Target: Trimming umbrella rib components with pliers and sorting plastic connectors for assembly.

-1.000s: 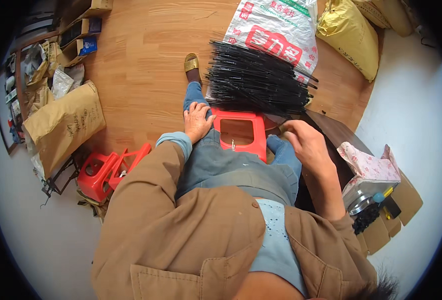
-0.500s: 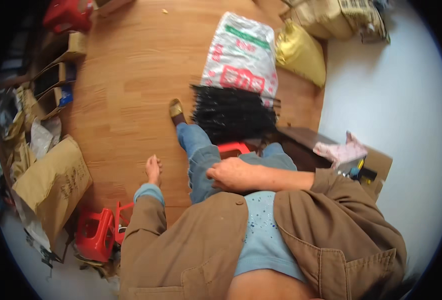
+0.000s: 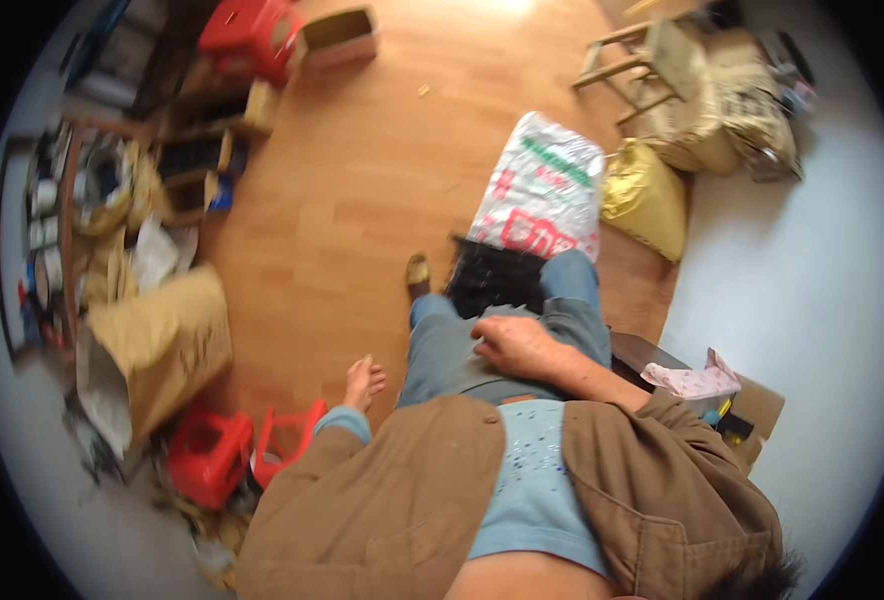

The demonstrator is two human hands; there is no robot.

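Note:
My left hand [image 3: 364,382] hangs beside my left thigh over the wooden floor, its fingers slightly apart and nothing in them. In front of my waist, my right hand [image 3: 517,343] is loosely curled above the grey cloth [image 3: 452,362] on my lap; nothing shows in it. Past my knees lies a dark bundle of thin black strips [image 3: 494,278], partly hidden by my legs. It rests against or on the near end of a white woven sack [image 3: 547,185] with green and red print, laid flat on the floor.
Red plastic stools [image 3: 209,455] and a large brown paper bag [image 3: 162,350] stand at left, near open cardboard boxes [image 3: 197,195]. At right are a yellow sack [image 3: 645,198], a wooden stool [image 3: 652,65], stuffed sacks and a pink cloth [image 3: 694,377] on a box by the white wall.
The view has swung, so the room's contents sit lower and further right. My left fingers have loosened. The red stool seen between my legs is now covered, and more of the bundle is hidden.

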